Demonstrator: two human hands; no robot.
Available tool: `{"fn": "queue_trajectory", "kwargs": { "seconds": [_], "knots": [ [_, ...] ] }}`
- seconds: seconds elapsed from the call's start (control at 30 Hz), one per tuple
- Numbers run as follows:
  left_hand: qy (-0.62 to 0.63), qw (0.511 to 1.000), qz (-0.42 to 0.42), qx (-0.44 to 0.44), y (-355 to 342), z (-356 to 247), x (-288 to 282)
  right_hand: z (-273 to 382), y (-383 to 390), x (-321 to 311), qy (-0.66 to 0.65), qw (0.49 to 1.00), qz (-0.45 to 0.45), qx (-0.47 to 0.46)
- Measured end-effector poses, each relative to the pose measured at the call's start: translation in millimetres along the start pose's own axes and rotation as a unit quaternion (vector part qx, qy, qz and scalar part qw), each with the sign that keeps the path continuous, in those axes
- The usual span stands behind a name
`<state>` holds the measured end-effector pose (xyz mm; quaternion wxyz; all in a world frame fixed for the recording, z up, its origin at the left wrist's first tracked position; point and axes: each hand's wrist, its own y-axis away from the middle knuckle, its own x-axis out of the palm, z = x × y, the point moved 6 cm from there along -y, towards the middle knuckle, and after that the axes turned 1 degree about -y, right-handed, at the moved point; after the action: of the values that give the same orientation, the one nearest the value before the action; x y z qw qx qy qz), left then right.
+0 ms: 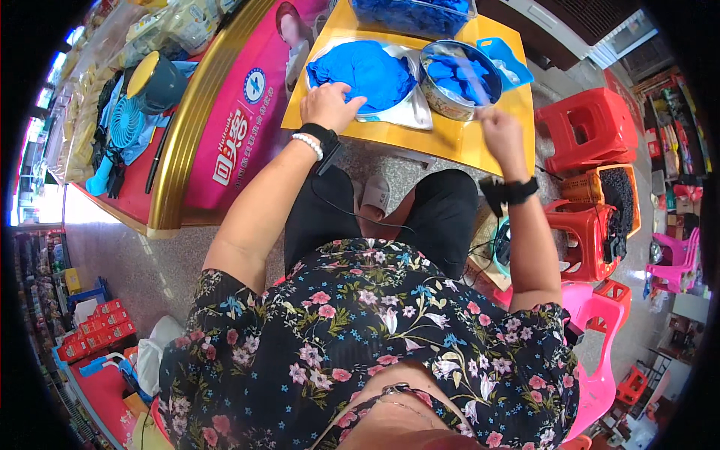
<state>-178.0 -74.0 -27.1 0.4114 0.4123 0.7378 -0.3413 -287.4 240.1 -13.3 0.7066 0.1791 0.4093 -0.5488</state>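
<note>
My left hand (330, 105) rests at the near edge of crumpled blue material (364, 69) heaped on a round white tray, its thumb spread from the curved fingers. The tray lies on a white sheet (414, 112). My right hand (500, 135) is closed on a pale, narrow implement (471, 75), blurred and hard to identify, which angles over a round tin (459, 109) holding blue pieces. A yellow table (502, 157) bears these things. A clear bin (412, 16) of similar blue material stands behind, and a light-blue basket (517, 71) sits beside the tin.
A gold-edged pink counter (206, 165) adjoins the table at left, carrying a fan (127, 120), a dark pot (161, 86) and bags. Red stools (589, 127), an orange crate (600, 176) and a pink chair (600, 375) stand at right. Red boxes (101, 330) lie lower left.
</note>
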Motion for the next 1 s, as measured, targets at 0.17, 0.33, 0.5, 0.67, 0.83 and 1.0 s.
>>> {"fn": "queue_trajectory", "kwargs": {
  "seconds": [0.17, 0.33, 0.5, 0.67, 0.83, 1.0],
  "knots": [
    [-0.068, 0.997, 0.028, -0.025, -9, -19, 7, 4, 56, 27, 0.153, 0.987, 0.051, -0.006],
    [-0.041, 0.998, 0.027, -0.05, -13, -14, 24, -2, 58, 45, 0.25, 0.959, 0.13, -0.016],
    [-0.057, 0.996, -0.008, -0.07, -13, -25, 16, -1, 58, 32, 0.126, 0.992, -0.005, 0.006],
    [-0.057, 0.995, 0.014, -0.084, -20, -31, 20, 7, 67, 29, 0.015, 0.998, -0.048, 0.029],
    [-0.015, 0.995, 0.005, -0.103, -18, -31, 23, 0, 72, 34, -0.074, 0.996, -0.02, 0.055],
    [-0.077, 0.994, -0.034, -0.073, -23, -37, 27, 2, 74, 45, -0.195, 0.979, -0.018, 0.052]
  ]
}}
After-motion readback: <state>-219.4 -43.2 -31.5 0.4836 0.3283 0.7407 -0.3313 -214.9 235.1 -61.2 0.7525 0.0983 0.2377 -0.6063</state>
